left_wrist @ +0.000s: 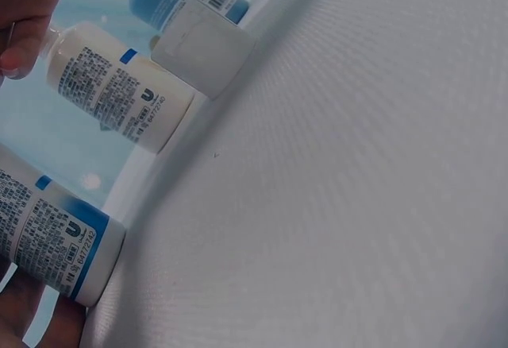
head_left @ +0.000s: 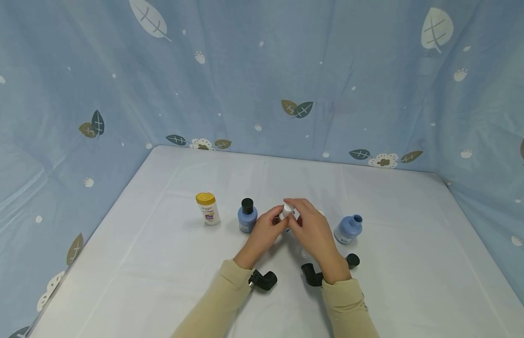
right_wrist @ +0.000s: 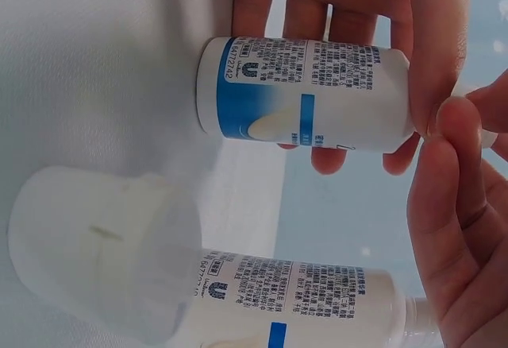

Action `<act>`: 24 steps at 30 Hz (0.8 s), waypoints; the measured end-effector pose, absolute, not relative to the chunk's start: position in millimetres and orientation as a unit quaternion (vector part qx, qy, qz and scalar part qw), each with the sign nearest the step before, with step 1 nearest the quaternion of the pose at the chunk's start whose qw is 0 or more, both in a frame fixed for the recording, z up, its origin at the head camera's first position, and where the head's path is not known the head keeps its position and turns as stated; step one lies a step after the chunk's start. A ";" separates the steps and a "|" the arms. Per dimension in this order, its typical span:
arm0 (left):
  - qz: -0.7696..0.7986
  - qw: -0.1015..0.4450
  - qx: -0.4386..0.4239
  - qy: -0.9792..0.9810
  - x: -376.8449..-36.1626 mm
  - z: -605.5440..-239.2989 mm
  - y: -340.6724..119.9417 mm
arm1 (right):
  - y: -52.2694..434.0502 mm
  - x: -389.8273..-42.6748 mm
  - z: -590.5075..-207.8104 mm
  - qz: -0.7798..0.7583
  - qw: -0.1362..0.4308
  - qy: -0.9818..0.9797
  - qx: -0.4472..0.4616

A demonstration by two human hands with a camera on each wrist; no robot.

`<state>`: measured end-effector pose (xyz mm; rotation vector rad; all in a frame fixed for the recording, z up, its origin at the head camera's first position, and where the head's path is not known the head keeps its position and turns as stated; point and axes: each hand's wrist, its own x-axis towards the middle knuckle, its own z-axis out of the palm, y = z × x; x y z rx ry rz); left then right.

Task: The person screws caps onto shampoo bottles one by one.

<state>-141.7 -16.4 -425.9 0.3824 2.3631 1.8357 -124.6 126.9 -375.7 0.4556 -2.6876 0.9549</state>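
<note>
A small white bottle with a blue base band (right_wrist: 309, 98) stands upright on the table between my hands. My left hand (head_left: 263, 230) has its fingers curled round the body. Up top, my right hand (head_left: 313, 226) pinches the bottle's white top (head_left: 289, 209), its thumb and fingertips close to the left thumb. The fingers partly cover that top, so its exact shape is hidden. A second white bottle (left_wrist: 119, 86) stands close by, near the right hand, mostly hidden in the head view. Beside it is a frosted, translucent cup-shaped cap (right_wrist: 103, 245).
Left of my hands stand a blue bottle with a black cap (head_left: 247, 218) and a white bottle with a yellow cap (head_left: 208, 211). An uncapped blue bottle (head_left: 348, 230) is to the right. A black cap (head_left: 353, 260) lies by my right wrist. Patterned blue cloth (head_left: 262, 84) hangs behind the table.
</note>
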 end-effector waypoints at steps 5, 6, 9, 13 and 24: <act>0.612 0.065 0.132 0.777 -132.6 -402.3 -16.4 | 127.5 -125.1 -375.2 0.326 0.137 -0.924 0.149; 0.614 0.064 0.133 0.776 -131.0 -398.2 -16.5 | 127.5 -125.1 -375.1 0.325 0.136 -0.925 0.145; 0.618 0.065 0.127 0.773 -134.1 -405.5 -16.1 | 127.3 -125.0 -374.7 0.323 0.133 -0.927 0.137; 0.617 0.063 0.125 0.774 -141.9 -424.7 -15.2 | 127.0 -124.6 -374.7 0.328 0.132 -0.927 0.127; 0.607 0.050 0.132 0.782 -142.9 -431.0 -15.7 | 125.6 -122.9 -376.5 0.332 0.132 -0.927 0.112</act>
